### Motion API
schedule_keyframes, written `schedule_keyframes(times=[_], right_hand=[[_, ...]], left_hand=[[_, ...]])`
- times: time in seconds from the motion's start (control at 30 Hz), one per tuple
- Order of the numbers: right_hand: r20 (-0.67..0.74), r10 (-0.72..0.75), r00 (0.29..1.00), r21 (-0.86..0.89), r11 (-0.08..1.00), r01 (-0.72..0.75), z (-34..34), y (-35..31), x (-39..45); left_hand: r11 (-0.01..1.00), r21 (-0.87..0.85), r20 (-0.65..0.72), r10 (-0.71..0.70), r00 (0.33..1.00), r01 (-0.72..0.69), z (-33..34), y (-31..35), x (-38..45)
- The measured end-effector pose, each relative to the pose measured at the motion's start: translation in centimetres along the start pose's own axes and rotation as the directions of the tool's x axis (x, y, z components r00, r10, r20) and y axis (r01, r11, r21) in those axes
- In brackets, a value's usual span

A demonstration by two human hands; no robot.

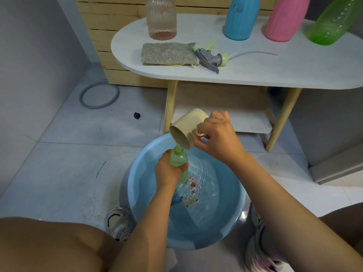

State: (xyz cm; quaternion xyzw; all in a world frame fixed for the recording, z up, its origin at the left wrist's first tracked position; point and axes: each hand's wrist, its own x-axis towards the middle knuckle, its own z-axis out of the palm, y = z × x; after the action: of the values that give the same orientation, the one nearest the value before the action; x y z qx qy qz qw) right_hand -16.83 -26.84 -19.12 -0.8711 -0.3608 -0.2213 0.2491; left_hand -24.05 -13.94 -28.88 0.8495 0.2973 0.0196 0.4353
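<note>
Blue basin (225, 193) sits under both hands. Right hand (218, 138) fingers grip the handle of the tipped beige cup (186, 128). Left hand (169, 173) fingers wrap the small green bottle (177, 159), neck above them. Keep the lip over the neck and pour slowly; the stream is probably thin. Count: one basin, one cup, one small bottle, four big bottles (240, 18) beyond.

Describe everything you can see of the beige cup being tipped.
The plain beige cylindrical cup looks like matte plastic, with a shiny coppery fitting at its side. The right hand grips it there, tilted steeply, open mouth down-left, rim over the neck of the small green translucent bottle that the left hand holds, above the light blue basin.
</note>
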Motion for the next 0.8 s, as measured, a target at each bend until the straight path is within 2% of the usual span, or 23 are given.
schedule_keyframes(times=[0.6,0.7,0.8], right_hand=[[-0.004,-0.061,0.998,0.015,0.998,0.061,-0.24,-0.25,0.21],[-0.007,-0.032,0.999,0.027,0.999,0.032,-0.22,-0.07,0.13],[0.002,0.079,0.997,0.027,0.996,-0.079,0.04,0.32,-0.19]], left_hand=[[0.999,0.025,0.022,0.020,1.000,-0.021,0.22,-0.18,0.34],[1.000,-0.011,0.015,0.017,1.000,-0.017,0.31,-0.26,0.37],[0.999,-0.047,0.000,0.003,1.000,-0.003,0.33,-0.30,0.39]])
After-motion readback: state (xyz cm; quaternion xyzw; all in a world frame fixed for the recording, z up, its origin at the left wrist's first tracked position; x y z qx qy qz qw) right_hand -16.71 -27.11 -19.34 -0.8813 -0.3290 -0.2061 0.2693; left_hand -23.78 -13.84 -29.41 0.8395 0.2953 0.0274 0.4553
